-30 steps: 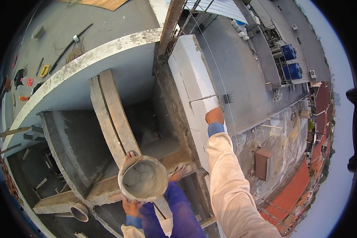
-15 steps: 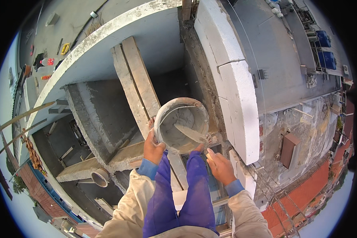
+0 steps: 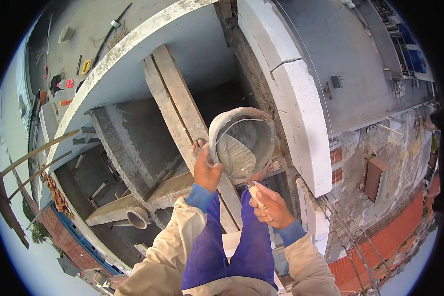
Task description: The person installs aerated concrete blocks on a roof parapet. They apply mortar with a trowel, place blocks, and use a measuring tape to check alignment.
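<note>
A round bucket, its rim crusted with dried cement, hangs tilted in front of me with wet grey mortar inside. My left hand is closed on the bucket's near-left rim. In my right hand is the pale wooden handle of a trowel. Its broad, mortar-coated blade reaches over the near side of the bucket and into it. My bare feet show partly, at either side of the bucket.
Two wooden planks span a deep opening beneath me. White block wall rises at the right, with a thin string line beyond it. A concrete beam and a second bucket lie at the left. Bamboo poles jut in farther left.
The bucket and my left hand have shifted right and slightly away. The trowel blade has turned and lies more to the left inside the bucket, its handle now plainly in view.
</note>
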{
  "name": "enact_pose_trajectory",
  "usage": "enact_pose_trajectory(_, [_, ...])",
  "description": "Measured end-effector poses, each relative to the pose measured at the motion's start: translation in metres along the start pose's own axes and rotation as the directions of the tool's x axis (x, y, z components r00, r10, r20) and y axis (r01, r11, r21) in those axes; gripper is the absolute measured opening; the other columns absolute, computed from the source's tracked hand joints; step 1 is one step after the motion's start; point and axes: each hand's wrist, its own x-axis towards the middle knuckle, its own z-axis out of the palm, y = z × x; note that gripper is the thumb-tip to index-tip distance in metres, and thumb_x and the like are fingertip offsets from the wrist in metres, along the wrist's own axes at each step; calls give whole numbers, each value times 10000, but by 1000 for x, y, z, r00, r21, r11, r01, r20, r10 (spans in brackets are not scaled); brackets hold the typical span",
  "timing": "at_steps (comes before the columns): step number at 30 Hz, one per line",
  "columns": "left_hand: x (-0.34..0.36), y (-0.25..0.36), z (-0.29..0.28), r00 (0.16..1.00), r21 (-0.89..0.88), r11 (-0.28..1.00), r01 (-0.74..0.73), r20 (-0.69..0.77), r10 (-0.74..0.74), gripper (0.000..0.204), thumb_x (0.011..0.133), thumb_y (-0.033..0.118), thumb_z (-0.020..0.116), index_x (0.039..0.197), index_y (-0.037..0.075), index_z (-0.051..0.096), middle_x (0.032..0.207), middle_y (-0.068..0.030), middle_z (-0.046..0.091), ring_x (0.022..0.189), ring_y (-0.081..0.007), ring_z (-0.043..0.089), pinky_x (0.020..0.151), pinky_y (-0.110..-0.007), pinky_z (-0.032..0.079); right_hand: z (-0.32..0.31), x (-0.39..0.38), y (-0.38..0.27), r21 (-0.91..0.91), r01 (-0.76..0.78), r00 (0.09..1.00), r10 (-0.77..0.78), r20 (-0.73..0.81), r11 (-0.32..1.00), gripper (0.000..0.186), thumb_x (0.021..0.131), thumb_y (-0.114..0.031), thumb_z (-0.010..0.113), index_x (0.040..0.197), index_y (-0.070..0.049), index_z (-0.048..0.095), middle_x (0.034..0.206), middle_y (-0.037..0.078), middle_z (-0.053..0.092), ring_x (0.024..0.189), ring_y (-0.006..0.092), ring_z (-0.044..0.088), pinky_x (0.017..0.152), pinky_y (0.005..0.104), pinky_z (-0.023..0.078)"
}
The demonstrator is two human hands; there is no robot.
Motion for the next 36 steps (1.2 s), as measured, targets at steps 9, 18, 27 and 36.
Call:
enact_pose_trajectory(9, [-45,0,-23,947,-486,840,242,-68,-312,672,796,-71,461,1450,81,440,1254,-120,623,1020,-249,682,692,-381,618,-5,-10,-93,-238,573,728,-621,-291,784,550,1068,-251,527,1579,-133,359,884,27,545,551,86,464,433,201,359])
enact_pose_trajectory(18, [-86,-43,-65,903,-322,880,348,-138,-407,716,790,-93,457,1477,103,422,1290,-115,607,1031,-263,672,654,-359,607,17,80,-232,-945,-282,71,-978,-195,167,448,965,-201,546,1373,-19,574,1146,239,701,1104,425,654,953,501,512])
enact_pose_trajectory(27, [-107,-61,-87,922,-402,861,312,-90,-376,752,748,-100,477,1477,76,429,1304,-146,599,1065,-288,668,713,-396,618,19,80,-239,-841,-487,158,-923,-351,237,316,964,-162,502,1219,-33,638,1054,235,722,1014,422,696,900,503,546])
enact_pose_trajectory(36, [-86,-26,-61,929,-371,870,325,-48,-368,729,759,-44,498,1477,54,421,1294,-136,597,1053,-284,672,724,-367,619,-110,35,-142,-608,-616,38,-752,-658,501,311,891,-117,573,1189,-52,634,1116,254,708,1105,430,666,957,513,518])
